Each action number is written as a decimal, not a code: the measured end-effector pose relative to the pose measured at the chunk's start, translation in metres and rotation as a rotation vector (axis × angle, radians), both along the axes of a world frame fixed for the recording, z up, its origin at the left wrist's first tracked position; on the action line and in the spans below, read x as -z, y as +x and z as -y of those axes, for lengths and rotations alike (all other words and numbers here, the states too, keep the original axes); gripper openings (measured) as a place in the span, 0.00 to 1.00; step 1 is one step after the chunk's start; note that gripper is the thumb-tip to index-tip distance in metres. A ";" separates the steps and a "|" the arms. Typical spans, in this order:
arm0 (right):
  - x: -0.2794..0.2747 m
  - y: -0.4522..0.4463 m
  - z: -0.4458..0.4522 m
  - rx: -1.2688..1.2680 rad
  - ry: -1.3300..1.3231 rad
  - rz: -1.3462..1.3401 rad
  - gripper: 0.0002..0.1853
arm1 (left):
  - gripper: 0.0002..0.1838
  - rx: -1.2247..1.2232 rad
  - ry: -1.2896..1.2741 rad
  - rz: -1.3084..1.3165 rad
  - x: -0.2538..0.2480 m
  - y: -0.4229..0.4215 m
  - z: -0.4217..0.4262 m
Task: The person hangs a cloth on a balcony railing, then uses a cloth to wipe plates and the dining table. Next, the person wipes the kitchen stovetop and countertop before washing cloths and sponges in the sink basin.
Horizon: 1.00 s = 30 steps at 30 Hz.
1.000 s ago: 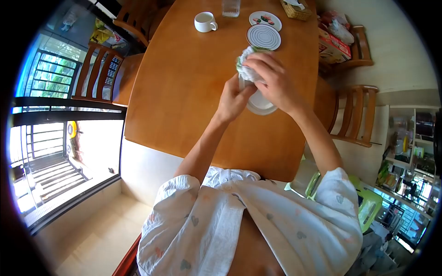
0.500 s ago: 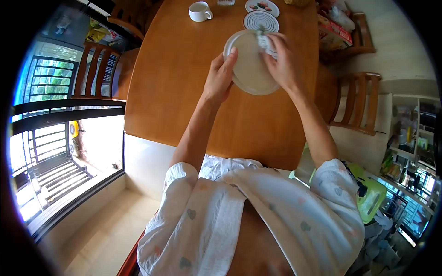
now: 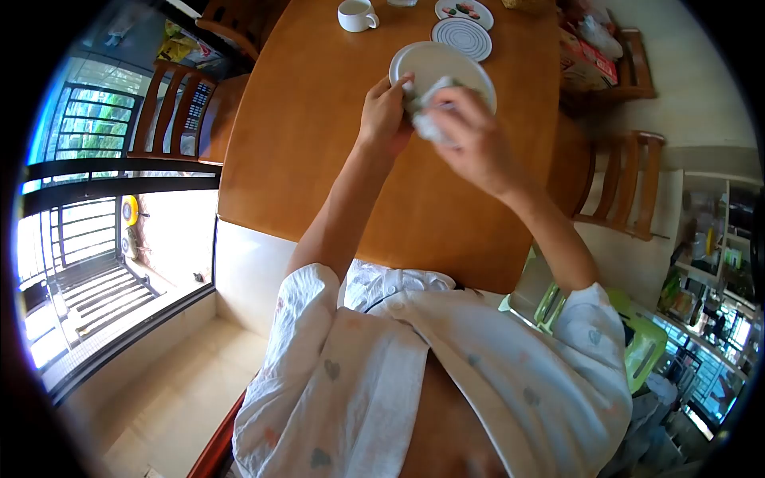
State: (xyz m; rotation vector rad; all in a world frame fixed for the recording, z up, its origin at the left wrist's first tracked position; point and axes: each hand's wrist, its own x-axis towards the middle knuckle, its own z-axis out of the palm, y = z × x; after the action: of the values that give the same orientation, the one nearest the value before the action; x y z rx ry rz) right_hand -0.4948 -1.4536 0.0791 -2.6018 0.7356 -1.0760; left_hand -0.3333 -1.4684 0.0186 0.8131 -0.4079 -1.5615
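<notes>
My left hand point(image 3: 386, 113) grips a round whitish plate point(image 3: 454, 60) by its left edge, with the thumb over the rim. The plate is held up above the wooden table point(image 3: 311, 151). A crumpled white cloth point(image 3: 430, 127) with greenish marks is bunched in my right hand point(image 3: 470, 139), whose fingers are closed around it and slightly blurred. The cloth lies over the lower left part of the plate, close to my left thumb. My right hand hides the plate's lower edge.
Beyond the plate lie a plate with spiral rings point(image 3: 462, 40) and a patterned plate point(image 3: 464, 11). A white mug point(image 3: 358, 15) stands at the back left, near a glass point(image 3: 402, 2). Wooden chairs point(image 3: 171, 111) flank the table, and a red box point(image 3: 586, 60) sits at the right.
My right hand has swept the cloth from the plate's upper right down to its lower left. My left hand keeps its hold on the rim. The view has shifted slightly.
</notes>
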 end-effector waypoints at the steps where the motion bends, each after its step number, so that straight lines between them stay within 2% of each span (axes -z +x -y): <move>1: 0.014 0.006 -0.004 -0.002 -0.119 -0.068 0.09 | 0.15 0.011 0.005 0.001 -0.003 -0.004 -0.004; 3: 0.027 0.001 -0.003 0.051 -0.188 -0.118 0.09 | 0.15 -0.166 0.013 0.138 -0.018 -0.011 -0.006; 4: 0.025 -0.001 -0.001 0.055 -0.196 -0.119 0.09 | 0.17 -0.187 0.025 0.111 -0.018 -0.012 -0.004; 7: 0.021 -0.015 -0.007 0.048 -0.192 -0.148 0.07 | 0.17 -0.168 0.056 0.088 -0.019 -0.013 -0.009; 10: 0.021 -0.038 -0.001 0.033 -0.203 -0.121 0.08 | 0.19 -0.128 -0.017 0.089 -0.012 0.006 -0.006; 15: 0.015 -0.066 0.028 0.216 -0.159 -0.051 0.10 | 0.23 -0.034 0.040 0.034 -0.011 0.020 -0.016; 16: 0.015 -0.070 0.032 0.224 -0.022 -0.003 0.10 | 0.23 0.040 0.002 0.083 -0.013 0.019 -0.020; 17: 0.015 -0.074 0.039 0.223 -0.024 -0.001 0.10 | 0.23 0.114 -0.036 0.132 -0.015 0.018 -0.024; 19: 0.017 -0.081 0.054 0.220 0.245 -0.032 0.16 | 0.25 0.175 -0.071 0.218 -0.020 0.003 -0.029; 20: 0.019 -0.080 0.061 0.200 0.323 -0.020 0.14 | 0.25 0.176 -0.095 0.323 -0.026 0.003 -0.030; 21: 0.023 -0.079 0.063 0.200 0.328 -0.021 0.14 | 0.25 0.176 -0.090 0.323 -0.033 0.002 -0.030; 23: 0.020 -0.073 0.066 0.218 0.553 -0.034 0.13 | 0.24 0.227 -0.189 0.537 -0.044 -0.001 -0.028; 30: 0.035 -0.027 0.065 0.168 0.450 0.179 0.10 | 0.21 0.299 -0.210 0.573 -0.021 -0.006 -0.023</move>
State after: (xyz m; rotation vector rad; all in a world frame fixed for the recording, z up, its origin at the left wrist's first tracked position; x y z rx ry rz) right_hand -0.5222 -1.5182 0.0439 -2.0692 1.0296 -1.0289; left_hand -0.3392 -1.4455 0.0396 1.0643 -1.1339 -1.5021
